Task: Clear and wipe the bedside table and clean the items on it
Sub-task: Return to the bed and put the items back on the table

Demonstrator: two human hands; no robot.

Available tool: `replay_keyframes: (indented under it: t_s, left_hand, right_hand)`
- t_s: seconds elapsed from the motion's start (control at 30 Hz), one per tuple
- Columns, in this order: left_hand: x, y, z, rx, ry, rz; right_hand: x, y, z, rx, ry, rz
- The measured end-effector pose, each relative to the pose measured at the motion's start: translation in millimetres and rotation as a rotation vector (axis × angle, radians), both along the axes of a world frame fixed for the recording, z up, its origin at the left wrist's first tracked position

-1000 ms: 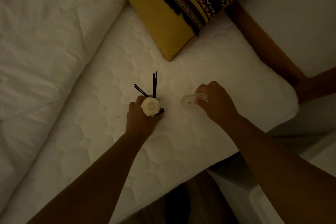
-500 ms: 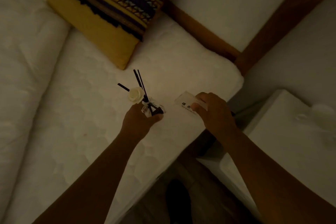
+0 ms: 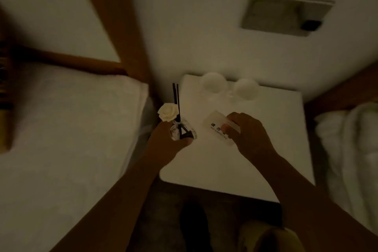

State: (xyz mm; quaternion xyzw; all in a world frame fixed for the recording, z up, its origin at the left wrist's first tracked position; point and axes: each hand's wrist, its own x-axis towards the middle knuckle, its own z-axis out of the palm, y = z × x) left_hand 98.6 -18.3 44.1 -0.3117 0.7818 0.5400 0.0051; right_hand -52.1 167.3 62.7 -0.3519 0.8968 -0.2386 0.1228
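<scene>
The room is dim. My left hand (image 3: pixel 166 143) grips a small glass reed diffuser (image 3: pixel 180 131) with black sticks and a white rose, held over the left edge of the white bedside table (image 3: pixel 266 149). My right hand (image 3: pixel 248 135) holds a clear acrylic no-smoking sign (image 3: pixel 216 127) above the table's middle. Two white cups (image 3: pixel 212 84) (image 3: pixel 245 89) stand at the back of the table, near the wall.
A white bed (image 3: pixel 71 129) with a wooden headboard frame lies left of the table. Rumpled white bedding (image 3: pixel 351 149) is on the right. A switch panel (image 3: pixel 284 14) is set in the wall. Dark floor and a shoe (image 3: pixel 194 225) are below.
The view has swung right from the bed to the bedside table. Both hands carried the diffuser and the sign off the mattress to above the table.
</scene>
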Motion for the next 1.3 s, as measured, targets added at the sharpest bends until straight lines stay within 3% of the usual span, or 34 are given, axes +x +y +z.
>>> replay_keyframes:
  t_s: [0.27,0.5,0.93,1.3]
  left_hand:
    - [-120,97,-1,-0.044,0.064,-0.238]
    - [-201,147,-17,-0.014,0.01,-0.351]
    - [-274,170,-60,-0.426,0.147,-0.281]
    - [-284,162,-86,-0.432,0.081,-0.193]
  right_hand:
    - [-85,121,-11,0.096,-0.134,-0.28]
    - [-141,159,-19,0.173,-0.13,-0.403]
    - [-196,151,-48,0.169,-0.034,-0.487]
    - [-202,132,-60,0.172,0.018,-0.461]
